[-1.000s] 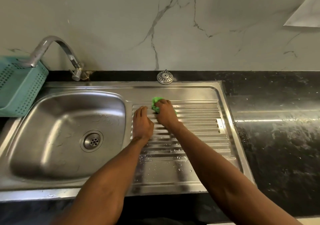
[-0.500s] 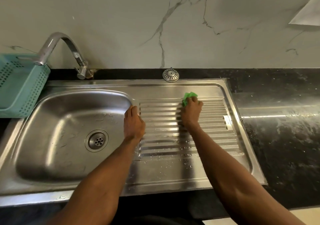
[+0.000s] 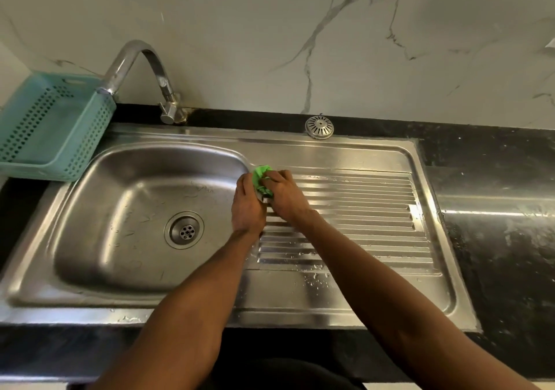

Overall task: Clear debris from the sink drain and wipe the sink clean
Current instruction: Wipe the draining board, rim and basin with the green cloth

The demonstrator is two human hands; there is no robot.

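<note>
A steel sink [image 3: 90, 269] has a bare basin on the left with the round drain [image 3: 183, 230] in its floor. The ribbed drainboard [image 3: 360, 224] lies to the right, with water drops on its front part. My right hand [image 3: 285, 194] grips a crumpled green cloth [image 3: 260, 179] at the drainboard's left end, beside the basin rim. My left hand [image 3: 247, 206] lies flat on the steel right next to it, its fingers touching the cloth. A loose drain strainer [image 3: 319, 126] sits on the counter behind the sink.
A curved steel tap [image 3: 141, 74] stands at the back left, its spout over a teal perforated basket [image 3: 48, 125]. Wet black stone counter [image 3: 495, 239] runs right of the sink. A marbled wall rises behind.
My right hand has swept the green cloth leftward across the drainboard ribs, from their middle back to the basin edge beside my left hand. The view has shifted slightly.
</note>
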